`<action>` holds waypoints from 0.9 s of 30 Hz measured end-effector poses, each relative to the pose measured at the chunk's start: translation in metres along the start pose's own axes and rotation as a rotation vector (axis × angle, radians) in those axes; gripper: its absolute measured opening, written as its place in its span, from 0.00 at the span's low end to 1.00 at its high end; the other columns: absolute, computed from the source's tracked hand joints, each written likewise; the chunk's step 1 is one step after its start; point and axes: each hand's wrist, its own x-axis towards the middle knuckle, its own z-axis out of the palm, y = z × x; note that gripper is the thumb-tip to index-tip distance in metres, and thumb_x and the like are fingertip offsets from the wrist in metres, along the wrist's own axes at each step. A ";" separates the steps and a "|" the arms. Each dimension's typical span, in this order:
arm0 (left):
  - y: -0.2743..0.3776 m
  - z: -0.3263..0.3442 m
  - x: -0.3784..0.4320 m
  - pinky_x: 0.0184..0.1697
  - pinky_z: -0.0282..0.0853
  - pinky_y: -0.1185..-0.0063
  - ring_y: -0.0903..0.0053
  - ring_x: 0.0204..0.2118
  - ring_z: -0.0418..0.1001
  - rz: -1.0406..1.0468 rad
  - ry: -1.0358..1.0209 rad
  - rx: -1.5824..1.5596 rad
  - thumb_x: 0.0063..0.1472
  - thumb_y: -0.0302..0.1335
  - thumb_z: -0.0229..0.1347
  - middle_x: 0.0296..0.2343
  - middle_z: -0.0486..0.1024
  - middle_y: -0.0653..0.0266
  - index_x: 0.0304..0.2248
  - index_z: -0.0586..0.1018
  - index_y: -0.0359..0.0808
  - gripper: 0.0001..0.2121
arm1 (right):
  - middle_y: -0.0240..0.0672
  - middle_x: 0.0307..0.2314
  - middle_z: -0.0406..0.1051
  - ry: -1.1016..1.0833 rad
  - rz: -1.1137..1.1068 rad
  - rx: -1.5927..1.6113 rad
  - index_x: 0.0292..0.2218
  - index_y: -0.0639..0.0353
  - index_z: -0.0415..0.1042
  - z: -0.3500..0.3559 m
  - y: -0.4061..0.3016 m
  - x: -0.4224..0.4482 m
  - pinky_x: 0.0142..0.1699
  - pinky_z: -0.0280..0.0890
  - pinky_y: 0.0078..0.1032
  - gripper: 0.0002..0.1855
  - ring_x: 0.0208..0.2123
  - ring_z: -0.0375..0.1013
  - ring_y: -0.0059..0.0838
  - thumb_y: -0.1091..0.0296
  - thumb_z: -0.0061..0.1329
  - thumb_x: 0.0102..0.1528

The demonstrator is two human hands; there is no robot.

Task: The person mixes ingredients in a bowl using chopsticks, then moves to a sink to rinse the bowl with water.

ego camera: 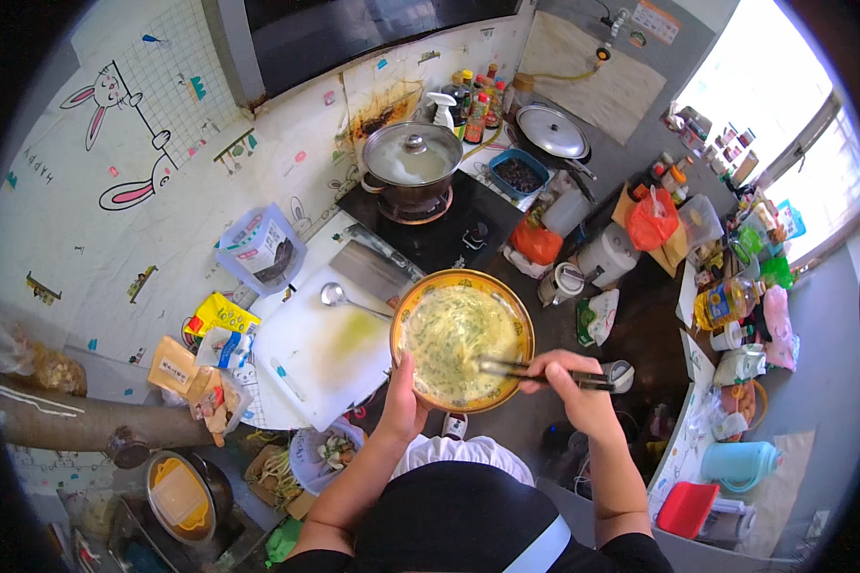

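My left hand (403, 401) grips the rim of a round yellow-patterned bowl (520, 308) and holds it up in front of me. Inside is a pale yellow batter flecked with green (459, 336), its surface drawn into swirls. From the right, my right hand (570, 387) holds a pair of dark chopsticks (588, 379), whose blurred tips dip into the mixture. Behind the bowl's left edge lies a white cutting board (294, 358) with a yellowish-green wet patch. A metal spoon (335, 294) rests on the board, its handle end hidden by the bowl.
A lidded pot (412, 161) stands on the black gas stove (473, 222). Sauce bottles (477, 118) and a lidded frying pan (553, 132) are behind it. A waste bin (308, 458) sits below left. The right counter holds an oil bottle (724, 304) and a blue thermos (738, 460).
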 end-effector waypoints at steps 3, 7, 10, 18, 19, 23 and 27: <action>0.000 0.000 -0.001 0.53 0.59 0.72 0.70 0.51 0.62 -0.007 0.014 0.024 0.63 0.44 0.35 0.50 0.61 0.59 0.54 0.55 0.35 0.26 | 0.39 0.23 0.71 0.189 -0.007 0.148 0.29 0.70 0.70 0.005 -0.004 0.004 0.36 0.66 0.22 0.14 0.28 0.71 0.25 0.69 0.38 0.58; 0.000 0.000 -0.001 0.53 0.59 0.72 0.70 0.51 0.62 -0.002 0.012 0.005 0.63 0.45 0.35 0.50 0.61 0.59 0.54 0.55 0.36 0.26 | 0.44 0.28 0.70 -0.079 0.016 -0.005 0.30 0.71 0.68 -0.001 0.000 -0.003 0.37 0.69 0.25 0.16 0.29 0.74 0.32 0.64 0.38 0.59; -0.002 -0.003 0.001 0.52 0.60 0.72 0.70 0.51 0.63 -0.013 0.003 -0.008 0.63 0.45 0.35 0.50 0.61 0.59 0.54 0.55 0.36 0.26 | 0.44 0.28 0.69 0.120 0.028 0.074 0.30 0.72 0.68 -0.002 0.004 0.003 0.37 0.69 0.26 0.17 0.29 0.74 0.32 0.63 0.37 0.59; 0.000 0.000 0.000 0.52 0.61 0.72 0.70 0.50 0.63 -0.001 -0.007 0.005 0.63 0.45 0.35 0.49 0.62 0.59 0.54 0.55 0.36 0.26 | 0.44 0.29 0.69 0.040 0.031 0.006 0.30 0.71 0.68 0.001 0.010 -0.002 0.37 0.69 0.28 0.16 0.28 0.74 0.33 0.64 0.38 0.59; -0.001 -0.003 0.001 0.51 0.61 0.72 0.70 0.50 0.63 -0.005 -0.004 0.006 0.63 0.45 0.35 0.49 0.62 0.59 0.54 0.55 0.36 0.26 | 0.43 0.28 0.69 -0.062 0.018 0.006 0.30 0.71 0.68 0.005 0.006 -0.007 0.37 0.69 0.27 0.16 0.28 0.74 0.33 0.65 0.37 0.59; 0.000 -0.001 -0.001 0.51 0.61 0.72 0.70 0.50 0.63 -0.001 -0.020 0.003 0.63 0.45 0.35 0.49 0.62 0.58 0.54 0.55 0.36 0.26 | 0.42 0.26 0.70 0.169 0.045 0.027 0.30 0.72 0.68 0.004 0.008 0.001 0.37 0.69 0.25 0.16 0.28 0.74 0.32 0.65 0.37 0.59; -0.003 -0.005 0.001 0.51 0.61 0.72 0.70 0.50 0.63 -0.001 0.022 0.040 0.63 0.46 0.35 0.49 0.62 0.58 0.54 0.55 0.36 0.26 | 0.39 0.23 0.71 -0.021 0.009 0.068 0.29 0.70 0.69 0.008 0.001 -0.004 0.35 0.67 0.21 0.13 0.27 0.72 0.25 0.70 0.38 0.58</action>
